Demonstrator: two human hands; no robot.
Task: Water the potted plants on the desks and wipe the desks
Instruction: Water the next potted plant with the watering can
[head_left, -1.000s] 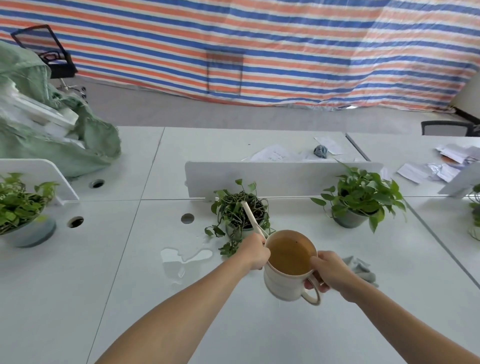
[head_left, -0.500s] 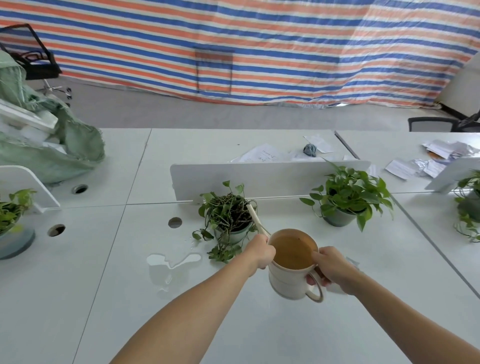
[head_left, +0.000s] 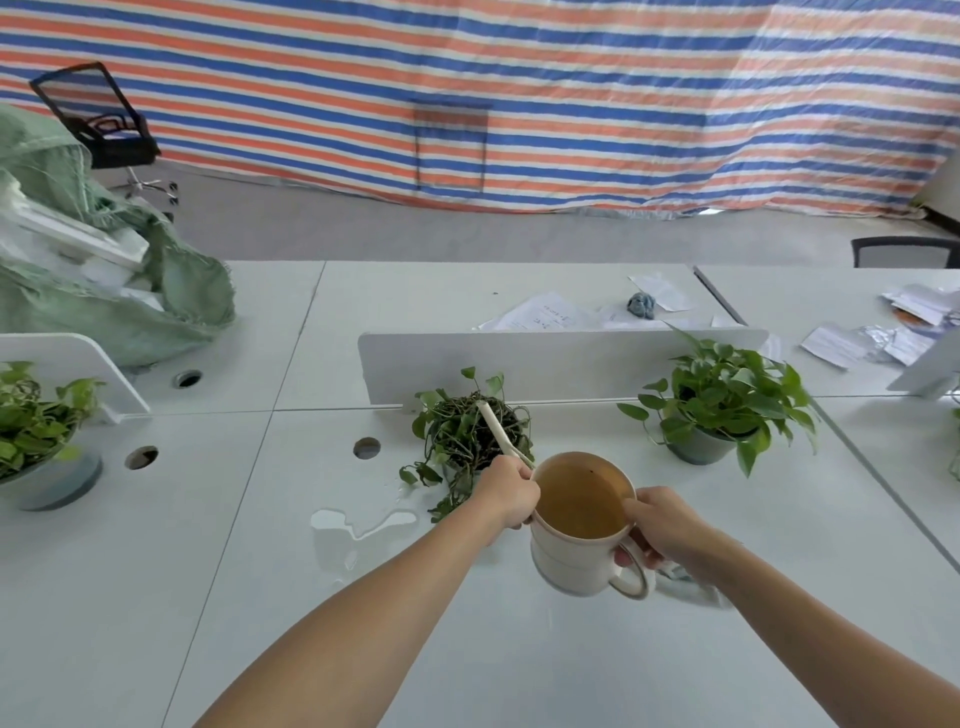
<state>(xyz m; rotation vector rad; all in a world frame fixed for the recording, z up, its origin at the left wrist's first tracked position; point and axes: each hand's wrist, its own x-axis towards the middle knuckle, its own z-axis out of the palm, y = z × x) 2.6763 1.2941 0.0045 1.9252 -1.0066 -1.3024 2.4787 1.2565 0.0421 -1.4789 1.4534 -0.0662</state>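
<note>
A cream watering can (head_left: 576, 564) filled with brownish water hangs above the white desk (head_left: 260, 597). My right hand (head_left: 657, 525) grips its handle and rim. My left hand (head_left: 506, 491) holds the base of its long thin spout, whose tip reaches over the straggly potted plant (head_left: 467, 434) in the middle. A leafier potted plant (head_left: 722, 405) stands to the right, and another one (head_left: 31, 431) sits at the far left. A puddle of water (head_left: 358, 522) lies on the desk left of my left arm. A grey cloth (head_left: 685, 584) peeks out under my right wrist.
A low white divider (head_left: 561, 358) runs behind the plants. Loose papers (head_left: 540, 314) and a blue crumpled rag (head_left: 641, 305) lie on the far desk. A green sack (head_left: 104, 280) sits far left. Cable holes (head_left: 366, 448) dot the desk. Office chairs stand at the back.
The can and both hands have stayed over the middle plant, with only a slight shift of the view sideways. The cloth is now mostly hidden under my right wrist.
</note>
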